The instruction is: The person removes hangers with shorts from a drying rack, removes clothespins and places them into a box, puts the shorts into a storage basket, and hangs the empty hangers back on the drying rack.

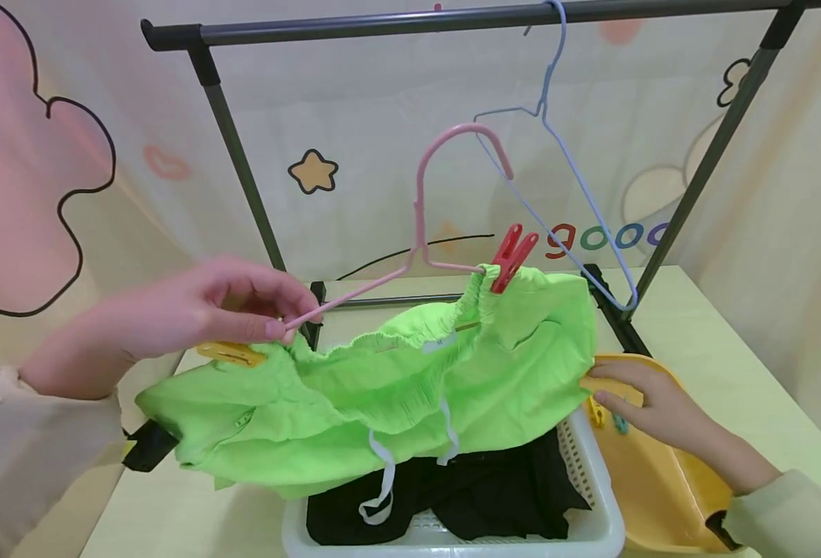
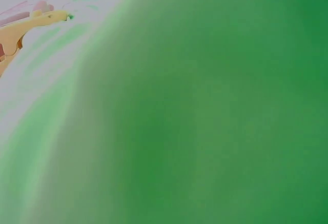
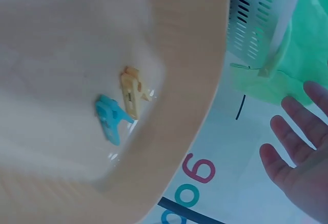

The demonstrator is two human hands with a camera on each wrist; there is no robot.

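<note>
My left hand (image 1: 208,306) pinches the left arm of a pink clothes hanger (image 1: 420,209) between thumb and fingers. Lime-green shorts (image 1: 515,349) with a gathered waistband and white drawstrings hang from that hanger. A red clothespin (image 1: 511,260) clips the waistband on the hanger's right side; a yellow clothespin (image 1: 232,354) sits at the left, just below my left hand. My right hand (image 1: 650,399) is at the shorts' right edge, its fingers spread and relaxed in the right wrist view. Blurred green cloth (image 2: 215,106) fills most of the left wrist view.
A blue hanger (image 1: 584,178) hangs from the dark rack bar (image 1: 382,27). Below the shorts, a white basket (image 1: 601,496) holds black clothing (image 1: 501,496). Beside it stands an orange basin (image 1: 661,480) containing a blue clothespin (image 3: 108,119) and a yellow one.
</note>
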